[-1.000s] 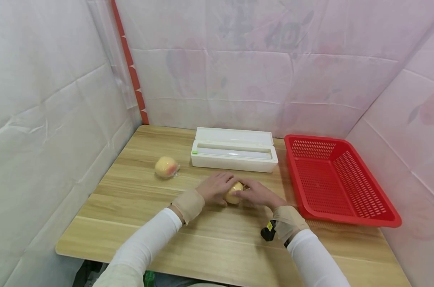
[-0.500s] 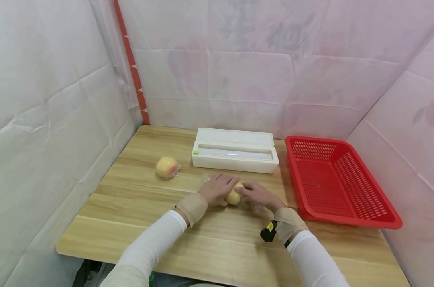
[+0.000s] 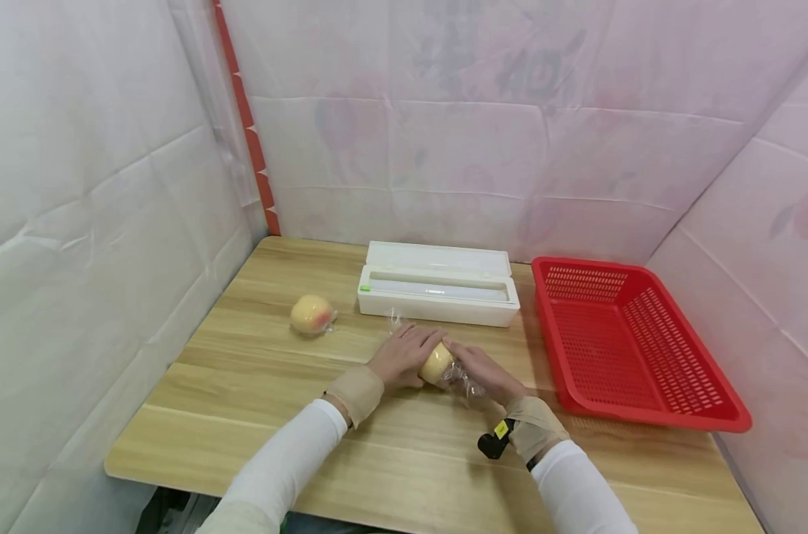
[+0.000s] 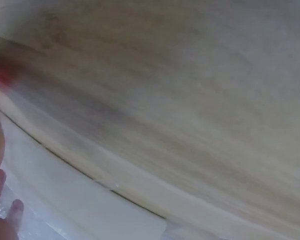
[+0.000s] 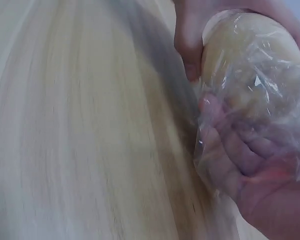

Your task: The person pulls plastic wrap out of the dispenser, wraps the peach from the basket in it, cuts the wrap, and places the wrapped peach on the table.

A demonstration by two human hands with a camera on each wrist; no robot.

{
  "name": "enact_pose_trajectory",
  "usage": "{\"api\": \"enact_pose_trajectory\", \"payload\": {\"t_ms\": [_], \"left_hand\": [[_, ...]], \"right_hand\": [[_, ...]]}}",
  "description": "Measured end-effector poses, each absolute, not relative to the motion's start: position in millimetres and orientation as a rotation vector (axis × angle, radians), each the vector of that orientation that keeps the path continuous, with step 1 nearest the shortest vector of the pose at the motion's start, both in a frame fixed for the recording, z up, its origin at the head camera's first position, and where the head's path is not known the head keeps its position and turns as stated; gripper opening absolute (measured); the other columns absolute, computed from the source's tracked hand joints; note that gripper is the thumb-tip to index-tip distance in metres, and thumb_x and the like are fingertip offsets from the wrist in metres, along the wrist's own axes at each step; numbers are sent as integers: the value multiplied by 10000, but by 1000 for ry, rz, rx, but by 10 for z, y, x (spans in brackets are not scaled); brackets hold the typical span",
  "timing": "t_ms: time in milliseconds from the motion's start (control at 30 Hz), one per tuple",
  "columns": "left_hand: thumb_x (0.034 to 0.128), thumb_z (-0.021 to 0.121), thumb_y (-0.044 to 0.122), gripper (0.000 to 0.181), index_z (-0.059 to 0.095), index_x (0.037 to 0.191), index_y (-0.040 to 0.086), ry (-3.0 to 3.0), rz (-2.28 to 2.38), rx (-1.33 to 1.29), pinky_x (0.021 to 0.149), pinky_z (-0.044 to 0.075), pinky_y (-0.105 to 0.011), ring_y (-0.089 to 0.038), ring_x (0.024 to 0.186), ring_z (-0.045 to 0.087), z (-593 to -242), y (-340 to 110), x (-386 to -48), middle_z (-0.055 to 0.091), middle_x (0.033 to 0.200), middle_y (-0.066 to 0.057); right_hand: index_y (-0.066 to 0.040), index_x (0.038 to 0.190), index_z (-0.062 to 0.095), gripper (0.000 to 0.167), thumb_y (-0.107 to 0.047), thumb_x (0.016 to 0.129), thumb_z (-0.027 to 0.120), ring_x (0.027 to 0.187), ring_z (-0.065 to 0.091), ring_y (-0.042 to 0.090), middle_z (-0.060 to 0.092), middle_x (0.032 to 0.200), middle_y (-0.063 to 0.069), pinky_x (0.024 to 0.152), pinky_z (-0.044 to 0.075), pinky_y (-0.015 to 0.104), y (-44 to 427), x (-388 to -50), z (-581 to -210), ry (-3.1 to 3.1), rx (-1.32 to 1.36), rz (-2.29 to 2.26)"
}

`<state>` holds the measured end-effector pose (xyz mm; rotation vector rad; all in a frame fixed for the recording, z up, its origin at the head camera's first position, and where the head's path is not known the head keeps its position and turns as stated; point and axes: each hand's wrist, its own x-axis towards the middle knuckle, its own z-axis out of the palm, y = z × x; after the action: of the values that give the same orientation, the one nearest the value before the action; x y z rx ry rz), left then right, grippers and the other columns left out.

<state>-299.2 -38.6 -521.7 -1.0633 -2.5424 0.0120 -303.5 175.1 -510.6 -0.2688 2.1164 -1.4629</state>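
A yellow peach (image 3: 435,365) sits low over the table between both hands. My left hand (image 3: 402,357) grips its left side, fingers curled over it. My right hand (image 3: 487,372) holds the right side, fingertips at its top. Clear plastic wrap (image 3: 462,380) hangs loose under the right hand, and a bit more shows beyond the left fingers. In the right wrist view, crinkled wrap covers part of the peach (image 5: 245,42) and lies over the right palm (image 5: 240,165). The left wrist view catches only some fingertips (image 4: 15,212) and the peach's edge.
A second peach (image 3: 312,314), wrapped in film with a red blush, rests on the left of the table (image 3: 230,386). Behind the hands stands a white plastic wrap dispenser (image 3: 437,305) with its lid raised. A red plastic basket (image 3: 644,419) stands at the right.
The right hand has shifted its grip, its fingertips now at the peach's top. More loose wrap has come into view beneath the right hand and beyond the left.
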Motion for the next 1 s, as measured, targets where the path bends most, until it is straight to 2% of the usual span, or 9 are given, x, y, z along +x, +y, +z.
{"api": "enact_pose_trajectory", "payload": {"t_ms": [133, 400, 500, 667, 733, 833, 933, 1000], "left_hand": [[645, 886, 492, 1003, 424, 1432, 74, -2425, -27, -1040, 1084, 447, -364, -198, 1222, 581, -5195, -410, -2969, 585, 1364, -60], [613, 864, 539, 938, 489, 1349, 95, -2430, -60, -998, 991, 512, -333, -169, 1114, 631, -5118, -458, -2956, 642, 1244, -32], [602, 834, 546, 900, 507, 1313, 102, -2512, -83, -944, 967, 517, -343, -172, 1059, 649, -5091, -482, -2966, 661, 1184, -25], [592, 829, 526, 882, 511, 1284, 82, -2630, -78, -833, 914, 525, -344, -183, 1020, 659, -5070, -551, -2968, 670, 1127, -38], [596, 831, 521, 855, 516, 1256, 77, -2645, -62, -795, 862, 532, -325, -177, 996, 660, -5075, -569, -2973, 672, 1104, -42], [599, 837, 521, 805, 526, 1196, 80, -2642, -47, -752, 765, 528, -300, -170, 921, 660, -5076, -564, -2975, 668, 1053, -39], [597, 850, 518, 758, 536, 1133, 84, -2615, -46, -734, 723, 534, -284, -156, 852, 656, -5068, -516, -2970, 662, 996, -29], [592, 859, 511, 739, 546, 1104, 81, -2590, -51, -730, 717, 544, -283, -149, 815, 652, -5055, -465, -2957, 657, 960, -23]], "right_hand": [[-37, 1060, 628, 702, -662, 993, 317, 717, 641, 162, 686, 846, 67, 660, 532, 261, 1721, -3026, -5052, 2010, -263, -1521], [-11, 1106, 569, 641, -575, 1042, 272, 726, 638, 163, 684, 868, 93, 658, 545, 276, 1707, -3002, -4910, 1890, -308, -1559], [-38, 1177, 591, 656, -583, 1041, 252, 843, 662, 183, 700, 991, 144, 746, 542, 302, 1722, -2990, -4880, 2080, -230, -1534], [13, 1364, 502, 751, -593, 1041, 198, 1166, 600, 342, 591, 1301, 286, 996, 492, 440, 1749, -2961, -4827, 2335, -93, -1609], [39, 1401, 437, 783, -611, 1032, 202, 1208, 567, 401, 553, 1334, 316, 1015, 481, 505, 1734, -2912, -4812, 2346, -83, -1662], [-12, 1449, 384, 809, -672, 994, 277, 1211, 581, 407, 552, 1360, 294, 1004, 487, 533, 1666, -2802, -4812, 2456, -97, -1616], [-68, 1503, 310, 838, -702, 958, 366, 1214, 581, 409, 549, 1366, 281, 1010, 475, 556, 1554, -2719, -4860, 2588, -144, -1494], [-68, 1522, 261, 851, -696, 959, 375, 1251, 553, 430, 525, 1385, 306, 1033, 451, 576, 1478, -2702, -4904, 2647, -166, -1439]]}}
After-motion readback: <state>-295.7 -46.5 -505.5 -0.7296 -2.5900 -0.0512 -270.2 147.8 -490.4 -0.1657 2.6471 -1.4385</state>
